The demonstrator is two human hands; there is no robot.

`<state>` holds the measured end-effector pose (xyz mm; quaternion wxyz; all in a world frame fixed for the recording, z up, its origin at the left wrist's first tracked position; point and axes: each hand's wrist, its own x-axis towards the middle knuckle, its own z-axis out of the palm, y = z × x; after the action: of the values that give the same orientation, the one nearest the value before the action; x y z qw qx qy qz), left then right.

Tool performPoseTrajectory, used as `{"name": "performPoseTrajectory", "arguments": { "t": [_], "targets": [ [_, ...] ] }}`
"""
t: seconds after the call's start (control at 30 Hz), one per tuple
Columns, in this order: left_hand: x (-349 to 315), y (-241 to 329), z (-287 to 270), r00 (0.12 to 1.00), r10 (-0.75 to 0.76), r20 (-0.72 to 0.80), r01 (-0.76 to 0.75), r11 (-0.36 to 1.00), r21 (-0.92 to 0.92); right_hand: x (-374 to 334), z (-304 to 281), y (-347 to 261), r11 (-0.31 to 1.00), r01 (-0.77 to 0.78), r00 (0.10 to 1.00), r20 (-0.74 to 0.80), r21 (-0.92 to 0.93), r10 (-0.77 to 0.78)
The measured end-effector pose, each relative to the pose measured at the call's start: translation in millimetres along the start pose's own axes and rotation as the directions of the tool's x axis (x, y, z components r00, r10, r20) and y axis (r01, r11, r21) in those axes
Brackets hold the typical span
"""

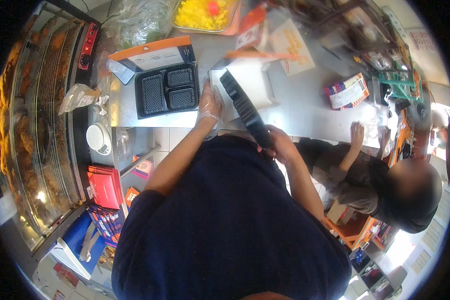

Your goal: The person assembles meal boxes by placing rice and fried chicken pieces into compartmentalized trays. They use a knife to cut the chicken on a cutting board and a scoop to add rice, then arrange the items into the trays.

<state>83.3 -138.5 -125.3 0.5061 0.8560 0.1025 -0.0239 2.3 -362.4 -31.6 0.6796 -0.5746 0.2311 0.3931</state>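
Observation:
My left hand (210, 106), in a clear plastic glove, has its fingers stretched out along the right side of an open carton. Inside that carton is a black three-compartment tray (167, 89) with nothing in its compartments; the carton's lid (157, 55), orange-edged, stands up behind. My bare right hand (281, 145) grips the lower end of a second black tray (246, 107), tilted and seen nearly edge-on. Beyond this tray lies another open carton (260, 86), white inside and blurred.
Yellow food fills a metal pan (205, 15) at the back, beside clear plastic bags (140, 22). A patterned box (346, 91) sits on the right of the steel counter (300, 112). Close on the right is a co-worker (370, 175). A glass food cabinet (40, 125) and white scale (99, 137) are left.

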Motion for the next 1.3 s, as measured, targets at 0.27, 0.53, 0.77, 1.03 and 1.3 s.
{"name": "performPoseTrajectory", "arguments": {
  "t": [0.27,0.53,0.77,1.03,1.3],
  "targets": [
    [-2.2,-7.2,2.7,0.983,0.182,-0.029,-0.182,0.983,0.015,9.3,44.1,-15.6,0.993,0.077,0.893,-0.449,0.089,-0.029],
    [-20.2,4.2,10.6,0.990,-0.009,0.138,0.059,0.931,-0.360,56.6,58.5,-23.1,0.772,-0.145,0.846,-0.482,-0.618,-0.227],
    [-9.4,24.7,3.4,0.904,-0.284,0.319,0.425,0.524,-0.738,82.8,36.0,-42.0,0.191,-0.277,0.751,-0.336,-0.942,-0.568],
    [-17.3,-4.7,15.1,0.990,-0.005,0.144,-0.012,0.993,0.114,123.2,16.4,-22.0,0.182,-0.291,0.722,-0.340,-0.939,-0.603],
    [-39.4,-10.3,7.9,0.966,0.247,0.079,-0.260,0.928,0.268,121.5,10.3,-24.7,0.219,-0.154,0.767,-0.256,-0.964,-0.588]
  ]
}}
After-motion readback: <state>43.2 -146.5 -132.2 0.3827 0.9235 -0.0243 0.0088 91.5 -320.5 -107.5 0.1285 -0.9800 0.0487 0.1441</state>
